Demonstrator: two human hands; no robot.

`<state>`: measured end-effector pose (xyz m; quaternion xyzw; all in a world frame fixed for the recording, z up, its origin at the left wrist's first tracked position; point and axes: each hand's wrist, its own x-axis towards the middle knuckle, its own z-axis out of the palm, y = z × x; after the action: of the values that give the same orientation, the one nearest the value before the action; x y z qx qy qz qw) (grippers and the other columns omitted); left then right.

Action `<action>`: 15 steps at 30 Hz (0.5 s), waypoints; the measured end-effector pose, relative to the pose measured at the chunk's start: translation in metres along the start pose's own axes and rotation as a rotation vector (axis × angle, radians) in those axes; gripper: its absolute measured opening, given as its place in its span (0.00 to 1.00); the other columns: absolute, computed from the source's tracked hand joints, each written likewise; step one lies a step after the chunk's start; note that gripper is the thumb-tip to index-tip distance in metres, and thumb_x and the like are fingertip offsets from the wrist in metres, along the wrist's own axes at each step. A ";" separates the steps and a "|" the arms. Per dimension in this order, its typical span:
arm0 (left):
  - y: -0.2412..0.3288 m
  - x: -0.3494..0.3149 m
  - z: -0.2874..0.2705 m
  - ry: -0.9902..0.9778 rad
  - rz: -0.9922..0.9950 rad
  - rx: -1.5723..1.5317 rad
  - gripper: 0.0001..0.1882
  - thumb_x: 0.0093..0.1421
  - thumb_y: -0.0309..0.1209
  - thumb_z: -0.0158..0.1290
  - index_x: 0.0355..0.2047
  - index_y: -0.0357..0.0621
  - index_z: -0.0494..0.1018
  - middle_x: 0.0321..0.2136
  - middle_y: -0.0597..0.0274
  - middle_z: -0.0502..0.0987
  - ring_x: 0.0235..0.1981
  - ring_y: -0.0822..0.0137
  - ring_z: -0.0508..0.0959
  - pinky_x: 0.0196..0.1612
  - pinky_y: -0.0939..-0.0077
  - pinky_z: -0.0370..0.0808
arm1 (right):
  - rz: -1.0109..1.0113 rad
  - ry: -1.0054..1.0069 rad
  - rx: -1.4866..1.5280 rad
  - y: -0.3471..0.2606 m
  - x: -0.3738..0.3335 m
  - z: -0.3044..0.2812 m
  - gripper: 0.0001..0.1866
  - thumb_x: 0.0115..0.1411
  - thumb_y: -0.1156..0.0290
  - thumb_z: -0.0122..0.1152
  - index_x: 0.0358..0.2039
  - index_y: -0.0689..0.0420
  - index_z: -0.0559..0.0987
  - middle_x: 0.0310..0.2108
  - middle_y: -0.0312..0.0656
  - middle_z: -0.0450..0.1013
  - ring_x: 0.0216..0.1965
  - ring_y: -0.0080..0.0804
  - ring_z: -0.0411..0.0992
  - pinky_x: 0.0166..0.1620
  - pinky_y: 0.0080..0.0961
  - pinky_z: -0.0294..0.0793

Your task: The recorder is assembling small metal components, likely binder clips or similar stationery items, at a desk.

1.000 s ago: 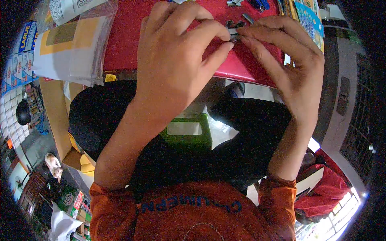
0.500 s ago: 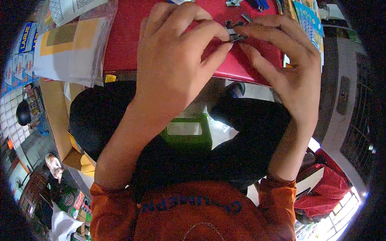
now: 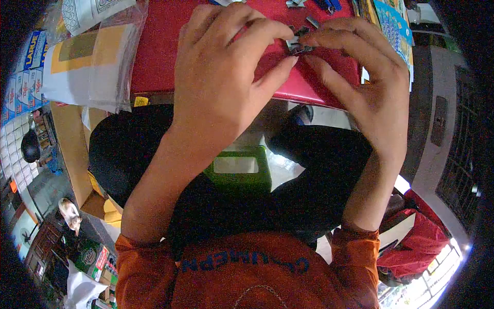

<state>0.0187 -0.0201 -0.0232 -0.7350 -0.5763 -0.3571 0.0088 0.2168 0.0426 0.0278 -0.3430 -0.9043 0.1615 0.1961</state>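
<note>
My left hand (image 3: 218, 77) is over the red tabletop (image 3: 154, 51), its thumb and forefinger parted just left of a small grey metal clip (image 3: 297, 49). On the right side of that clip, the fingertips of my right hand (image 3: 373, 77) close in around it, forefinger above and thumb below. Part of the clip is hidden behind these fingers. A short dark metal piece (image 3: 312, 21) lies just beyond them. More silvery metal pieces (image 3: 296, 3) and a blue strap (image 3: 330, 5) with a metal end are at the far edge of the view.
Clear plastic packets (image 3: 98, 62) cover the table's left side; blue-and-yellow packs (image 3: 393, 26) stand at its right. A green box (image 3: 239, 180) is below the table edge between my legs. An open cardboard box (image 3: 72, 144) and a cat (image 3: 69, 213) are at the left.
My left forefinger has lifted and parted from the thumb, showing more of the metal clip. The right hand has barely moved.
</note>
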 end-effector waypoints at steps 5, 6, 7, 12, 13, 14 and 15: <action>-0.003 -0.001 0.005 0.041 0.028 -0.070 0.13 0.51 0.32 0.72 0.37 0.51 0.83 0.37 0.65 0.82 0.42 0.58 0.79 0.47 0.61 0.71 | 0.000 -0.008 0.011 0.000 0.000 0.000 0.14 0.54 0.78 0.73 0.42 0.60 0.87 0.44 0.44 0.82 0.50 0.38 0.80 0.55 0.30 0.77; -0.003 -0.002 0.006 0.041 0.028 -0.071 0.13 0.51 0.32 0.72 0.37 0.51 0.83 0.37 0.65 0.82 0.42 0.58 0.79 0.47 0.61 0.71 | 0.001 -0.009 0.010 0.000 0.000 0.000 0.14 0.54 0.78 0.73 0.42 0.60 0.87 0.44 0.44 0.82 0.50 0.38 0.80 0.55 0.30 0.77; -0.003 -0.002 0.006 0.046 0.031 -0.070 0.13 0.51 0.32 0.72 0.37 0.50 0.84 0.37 0.65 0.82 0.42 0.57 0.79 0.47 0.61 0.71 | -0.002 -0.001 0.003 0.001 -0.001 0.001 0.13 0.54 0.78 0.72 0.42 0.60 0.87 0.44 0.44 0.82 0.50 0.39 0.80 0.55 0.30 0.77; -0.002 -0.001 0.003 -0.005 0.041 -0.056 0.12 0.52 0.31 0.72 0.37 0.49 0.84 0.36 0.64 0.82 0.42 0.57 0.80 0.47 0.61 0.72 | -0.005 0.006 -0.007 0.001 0.000 0.001 0.12 0.55 0.78 0.72 0.42 0.60 0.87 0.44 0.44 0.82 0.50 0.39 0.80 0.55 0.31 0.77; -0.003 -0.001 0.003 0.004 0.042 -0.048 0.12 0.52 0.31 0.72 0.37 0.49 0.84 0.36 0.64 0.82 0.41 0.57 0.80 0.47 0.61 0.72 | -0.027 0.008 -0.016 0.002 0.001 0.001 0.12 0.56 0.78 0.72 0.42 0.60 0.87 0.44 0.44 0.82 0.50 0.39 0.80 0.55 0.30 0.77; -0.002 0.000 0.003 0.016 0.045 -0.047 0.12 0.52 0.30 0.72 0.37 0.49 0.84 0.35 0.64 0.83 0.41 0.57 0.80 0.47 0.61 0.72 | -0.044 0.008 -0.032 0.003 0.001 0.001 0.12 0.56 0.78 0.72 0.42 0.60 0.87 0.44 0.44 0.82 0.50 0.39 0.80 0.55 0.30 0.77; -0.002 0.000 0.004 0.017 0.046 -0.050 0.12 0.52 0.30 0.72 0.37 0.49 0.84 0.35 0.64 0.83 0.41 0.57 0.80 0.47 0.61 0.72 | -0.043 0.008 -0.034 0.002 0.000 0.000 0.12 0.56 0.78 0.72 0.42 0.60 0.87 0.44 0.44 0.82 0.50 0.39 0.80 0.55 0.30 0.77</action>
<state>0.0193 -0.0177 -0.0272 -0.7450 -0.5501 -0.3773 0.0034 0.2181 0.0446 0.0273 -0.3275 -0.9133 0.1405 0.1970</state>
